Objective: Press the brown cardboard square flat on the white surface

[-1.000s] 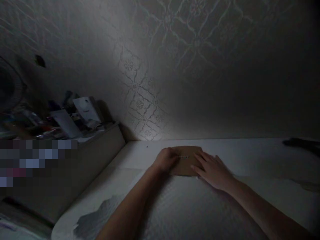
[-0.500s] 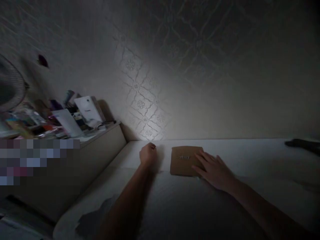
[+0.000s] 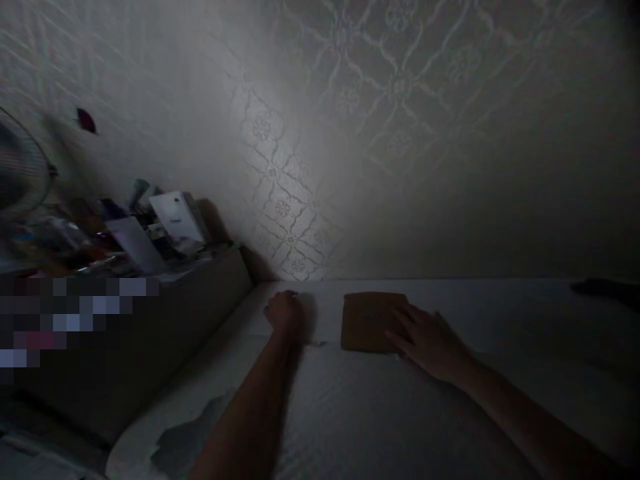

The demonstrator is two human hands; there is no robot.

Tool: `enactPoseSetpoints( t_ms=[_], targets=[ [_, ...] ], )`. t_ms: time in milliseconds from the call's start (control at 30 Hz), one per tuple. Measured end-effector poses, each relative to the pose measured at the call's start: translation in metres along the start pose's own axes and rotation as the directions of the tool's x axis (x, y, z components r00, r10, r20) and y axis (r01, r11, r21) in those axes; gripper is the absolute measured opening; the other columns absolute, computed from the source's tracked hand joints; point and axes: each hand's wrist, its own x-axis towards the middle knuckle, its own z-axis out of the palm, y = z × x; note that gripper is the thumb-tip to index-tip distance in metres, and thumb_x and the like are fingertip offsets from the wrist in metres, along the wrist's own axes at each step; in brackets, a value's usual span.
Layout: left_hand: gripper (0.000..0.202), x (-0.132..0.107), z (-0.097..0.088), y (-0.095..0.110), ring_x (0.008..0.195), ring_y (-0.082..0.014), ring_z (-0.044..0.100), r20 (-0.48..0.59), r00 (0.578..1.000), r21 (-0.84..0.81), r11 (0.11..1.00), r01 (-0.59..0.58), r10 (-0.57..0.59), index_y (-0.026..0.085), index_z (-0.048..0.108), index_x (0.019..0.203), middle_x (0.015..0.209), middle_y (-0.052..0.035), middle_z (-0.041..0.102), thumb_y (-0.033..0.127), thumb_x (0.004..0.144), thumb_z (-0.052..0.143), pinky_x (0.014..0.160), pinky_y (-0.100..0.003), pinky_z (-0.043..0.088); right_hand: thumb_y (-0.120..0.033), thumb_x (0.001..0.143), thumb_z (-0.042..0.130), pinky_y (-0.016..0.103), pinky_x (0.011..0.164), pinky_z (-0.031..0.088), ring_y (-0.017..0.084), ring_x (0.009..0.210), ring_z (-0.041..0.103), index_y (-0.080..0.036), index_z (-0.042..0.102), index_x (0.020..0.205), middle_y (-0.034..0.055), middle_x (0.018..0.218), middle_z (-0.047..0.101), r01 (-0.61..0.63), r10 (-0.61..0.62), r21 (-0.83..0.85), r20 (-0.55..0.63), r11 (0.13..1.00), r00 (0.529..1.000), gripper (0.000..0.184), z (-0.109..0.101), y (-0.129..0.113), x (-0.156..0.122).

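The room is dim. A flat brown card or envelope [image 3: 367, 322] lies on the white surface [image 3: 360, 413] near the wall. My right hand [image 3: 425, 339] rests flat on its right edge with the fingers stretched out. My left hand [image 3: 284, 313] is off to the left of the card, curled into a loose fist near the surface's far left corner. Whether anything is inside that fist is hidden.
A patterned wall [image 3: 350, 147] rises right behind the surface. A lower shelf [image 3: 200, 280] at the left carries white boxes [image 3: 175, 217] and clutter. A fan [image 3: 20, 170] is at the far left. A dark object [image 3: 605, 290] lies at the right edge.
My left hand has left the card and moved left, closing into a fist near the corner. My right hand has stayed on the card. The picture has grown darker.
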Motion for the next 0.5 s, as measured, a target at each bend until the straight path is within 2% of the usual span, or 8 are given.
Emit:
enactPoseSetpoints(
  t_ms=[100, 200, 300, 400, 433, 500],
  targets=[
    [0.036, -0.002, -0.002, 0.01, 0.109, -0.0262, 0.062, -0.038, 0.995, -0.034, 0.995, -0.097, 0.096, 0.021, 0.069, 0.117, 0.118, -0.0094, 0.068, 0.018, 0.088, 0.047, 0.093, -0.038, 0.047, -0.055, 0.094, 0.026, 0.059, 0.109, 0.029, 0.031, 0.138, 0.038, -0.023, 0.045, 0.143, 0.0126, 0.151, 0.041, 0.016, -0.016, 0.001, -0.004, 1.0, 1.0, 0.062, 0.0, 0.0, 0.0],
    [0.033, -0.011, -0.003, 0.029, 0.1, -0.0203, 0.065, 0.032, 0.948, -0.15, 0.94, -0.307, 0.315, 0.02, 0.07, 0.114, 0.115, -0.0076, 0.069, 0.019, 0.089, 0.05, 0.092, -0.03, 0.047, -0.055, 0.095, 0.025, 0.059, 0.109, 0.028, 0.03, 0.138, 0.038, -0.025, 0.047, 0.141, 0.0122, 0.151, 0.041, 0.024, -0.024, -0.009, 0.014, 1.0, 1.0, 0.059, -0.001, 0.0, 0.0],
    [0.031, -0.028, -0.004, 0.048, 0.096, -0.0183, 0.065, 0.123, 0.814, -0.298, 0.804, -0.515, 0.567, 0.021, 0.071, 0.114, 0.11, -0.0056, 0.071, 0.026, 0.089, 0.052, 0.09, -0.026, 0.048, -0.056, 0.094, 0.024, 0.057, 0.109, 0.028, 0.029, 0.138, 0.038, -0.025, 0.047, 0.141, 0.012, 0.15, 0.042, 0.012, -0.011, -0.017, 0.015, 1.0, 1.0, 0.061, -0.002, -0.001, 0.0],
    [0.029, -0.046, -0.004, 0.06, 0.094, -0.0194, 0.065, 0.173, 0.667, -0.356, 0.678, -0.643, 0.724, 0.024, 0.073, 0.109, 0.105, -0.0042, 0.072, 0.03, 0.088, 0.054, 0.088, -0.027, 0.048, -0.057, 0.093, 0.026, 0.057, 0.11, 0.028, 0.03, 0.138, 0.037, -0.021, 0.044, 0.143, 0.0131, 0.151, 0.04, 0.009, -0.009, -0.017, -0.003, 1.0, 1.0, 0.064, -0.001, -0.001, 0.0],
    [0.028, -0.051, -0.004, 0.062, 0.093, -0.0196, 0.065, 0.183, 0.634, -0.356, 0.652, -0.67, 0.752, 0.024, 0.074, 0.106, 0.103, -0.0043, 0.072, 0.028, 0.087, 0.053, 0.088, -0.028, 0.048, -0.057, 0.093, 0.026, 0.057, 0.11, 0.027, 0.03, 0.138, 0.037, -0.019, 0.044, 0.144, 0.0135, 0.152, 0.039, 0.009, -0.009, -0.016, -0.005, 1.0, 1.0, 0.065, -0.001, -0.001, 0.001],
    [0.03, -0.056, -0.003, 0.065, 0.093, -0.0198, 0.065, 0.181, 0.612, -0.342, 0.633, -0.694, 0.769, 0.023, 0.075, 0.105, 0.102, -0.0047, 0.073, 0.021, 0.086, 0.052, 0.088, -0.028, 0.048, -0.055, 0.093, 0.027, 0.057, 0.11, 0.027, 0.03, 0.138, 0.036, -0.018, 0.043, 0.144, 0.0138, 0.152, 0.038, 0.013, -0.013, -0.013, -0.001, 1.0, 1.0, 0.065, -0.001, -0.001, 0.001]
  ],
)
